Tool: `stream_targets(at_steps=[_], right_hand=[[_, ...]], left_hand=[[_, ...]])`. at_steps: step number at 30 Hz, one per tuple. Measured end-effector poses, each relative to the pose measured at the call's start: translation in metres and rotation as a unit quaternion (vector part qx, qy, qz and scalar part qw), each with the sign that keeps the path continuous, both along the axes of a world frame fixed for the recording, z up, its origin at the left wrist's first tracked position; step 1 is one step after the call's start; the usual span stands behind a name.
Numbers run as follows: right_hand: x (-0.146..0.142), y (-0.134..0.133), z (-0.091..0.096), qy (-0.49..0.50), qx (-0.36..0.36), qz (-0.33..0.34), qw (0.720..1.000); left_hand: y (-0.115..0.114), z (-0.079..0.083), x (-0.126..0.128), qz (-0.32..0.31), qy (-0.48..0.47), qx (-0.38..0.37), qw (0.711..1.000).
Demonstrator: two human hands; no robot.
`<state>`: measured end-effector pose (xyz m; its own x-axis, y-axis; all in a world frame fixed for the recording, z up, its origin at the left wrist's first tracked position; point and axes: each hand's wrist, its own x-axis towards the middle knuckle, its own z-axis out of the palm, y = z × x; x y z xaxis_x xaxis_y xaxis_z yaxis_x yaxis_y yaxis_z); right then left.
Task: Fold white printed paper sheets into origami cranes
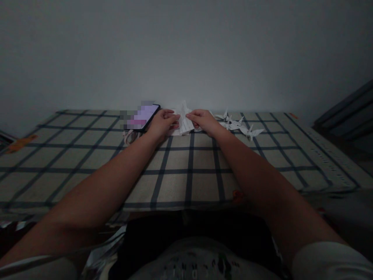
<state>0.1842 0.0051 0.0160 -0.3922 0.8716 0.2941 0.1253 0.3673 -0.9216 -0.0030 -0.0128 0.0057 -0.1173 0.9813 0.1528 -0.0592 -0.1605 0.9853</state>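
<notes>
A white folded paper (184, 121) with printed lines stands up between my two hands, its pointed tip upward. My right hand (203, 119) pinches its right side between thumb and fingers. On the left side, my left hand (163, 123) has its fingers bent, with the thumb and fingertips at the paper's edge. More flat white paper (175, 132) lies under the hands, partly covered by them. Just right of my right hand sit several folded paper cranes (233, 123), close together on the cloth.
A phone (145, 116) with a lit screen leans left of my left hand, partly blurred out. Below it lies a pale cord or strap (129, 137). The checked tablecloth (175, 182) covers the table, which meets a grey wall (186, 54) behind.
</notes>
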Motion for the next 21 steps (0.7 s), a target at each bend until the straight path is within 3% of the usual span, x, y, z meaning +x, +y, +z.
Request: stream_targets(at_steps=[8,14,17,21], right_hand=[[-0.001,-0.005,0.002,-0.012,-0.010,0.037,0.999],[-0.003,-0.009,0.004,-0.010,-0.017,0.044,0.999],[-0.004,-0.006,0.004,-0.005,0.009,0.003,1.000],[-0.001,0.003,0.003,0.047,0.017,-0.081,0.995]], left_hand=[[-0.009,0.000,0.008,-0.135,-0.028,-0.011,0.990],[-0.007,-0.005,0.008,-0.185,-0.042,0.012,0.982],[-0.004,-0.006,0.008,-0.166,-0.060,0.031,0.984],[0.001,-0.001,0.005,-0.076,-0.116,0.054,0.989]])
